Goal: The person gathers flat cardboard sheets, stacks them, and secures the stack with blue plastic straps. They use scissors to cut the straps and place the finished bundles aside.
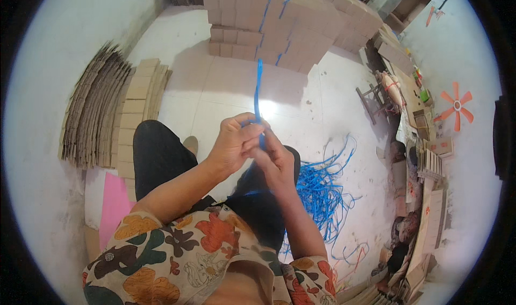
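A blue plastic strap (257,90) stands up out of my two hands, its folded-looking end pointing away from me over the floor. My left hand (235,141) pinches it between thumb and fingers. Close against it, my right hand (274,157) also grips the strap, a little nearer to me; a short blue piece shows between the fingers. Part of the strap is hidden behind the fingers. Below and to the right of my right forearm, a tangled heap of blue strapping (322,197) lies on the floor beside my leg.
Stacked cardboard bundles (269,20) tied with blue strap stand ahead. Flattened cardboard (97,106) leans in piles at the left, near a pink sheet (114,208). Along the right wall are a wooden stool (371,103), an orange fan (457,105) and a cluttered bench (430,197).
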Tool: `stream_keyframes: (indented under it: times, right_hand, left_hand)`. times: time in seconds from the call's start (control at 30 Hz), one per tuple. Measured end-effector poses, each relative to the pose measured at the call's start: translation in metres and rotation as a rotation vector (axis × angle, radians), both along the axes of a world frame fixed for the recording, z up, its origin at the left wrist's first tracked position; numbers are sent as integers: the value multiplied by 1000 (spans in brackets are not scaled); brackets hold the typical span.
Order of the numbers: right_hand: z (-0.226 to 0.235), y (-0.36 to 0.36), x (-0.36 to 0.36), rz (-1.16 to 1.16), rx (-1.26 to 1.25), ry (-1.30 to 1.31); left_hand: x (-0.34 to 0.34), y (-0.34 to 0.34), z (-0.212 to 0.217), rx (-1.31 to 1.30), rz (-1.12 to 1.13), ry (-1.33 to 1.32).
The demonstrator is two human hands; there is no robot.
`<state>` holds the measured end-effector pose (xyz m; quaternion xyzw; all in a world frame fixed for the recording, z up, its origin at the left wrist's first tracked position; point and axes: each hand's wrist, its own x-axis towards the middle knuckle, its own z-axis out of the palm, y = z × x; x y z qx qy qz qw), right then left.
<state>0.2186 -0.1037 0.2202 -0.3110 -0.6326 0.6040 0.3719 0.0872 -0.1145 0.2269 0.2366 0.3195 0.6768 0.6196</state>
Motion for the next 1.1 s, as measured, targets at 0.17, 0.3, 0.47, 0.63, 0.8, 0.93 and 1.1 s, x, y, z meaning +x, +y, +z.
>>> stream_keyframes:
  times: [0.17, 0.3, 0.47, 0.63, 0.8, 0.93, 1.1]
  right_hand:
    - [-20, -7, -24, -90, -138, -109]
    - [-34, -19, -26, -69, -239, -151]
    - [-39, -22, -18, -106, -154, -265]
    - [-41, -22, -24, -82, -74, -300]
    - [-39, -23, -26, -44, -26, -364]
    - [-44, -24, -23, -53, -39, -343]
    - [-45, -24, -21, -22, -21, -360]
  left_hand:
    - [-38, 0, 12, 10, 133, 179]
    - [-74, 3, 12, 98, 274, 58]
    - [-94, 2, 13, 176, 486, 313]
    - [-111, -3, 12, 184, 514, 205]
    - [-123, -10, 13, 224, 398, -124]
    - [-133, -13, 17, 199, 433, -23]
    - [-139, -18, 18, 175, 441, 22]
